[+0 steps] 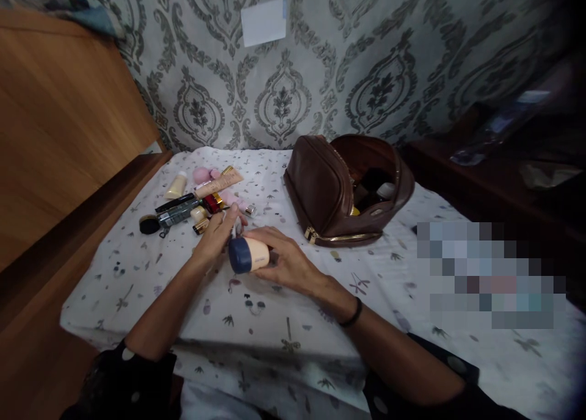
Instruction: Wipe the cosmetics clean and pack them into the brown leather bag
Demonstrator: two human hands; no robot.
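Observation:
My right hand [290, 261] is closed around a small peach bottle with a navy cap [257, 255], held sideways above the cloth with its cap to the left. Close beside the cap is my left hand [213, 238], its fingers bent and partly hidden; something small and pale shows at its fingertips, too indistinct to name. Just past that hand lie a pink tube [238, 204], a red bottle [212, 203] and a peach tube [218, 183]. A brown leather toiletry bag [315, 185] stands unzipped to the right, with several dark and pale items inside.
More cosmetics lie at the left: a cream tube [176, 186], a clear bottle with a black cap [180, 213] and a pink sponge [201, 175]. A patterned white cloth [293, 328] covers the surface. Wooden furniture [64, 102] borders the left, and a plastic bottle [501, 127] is at the right.

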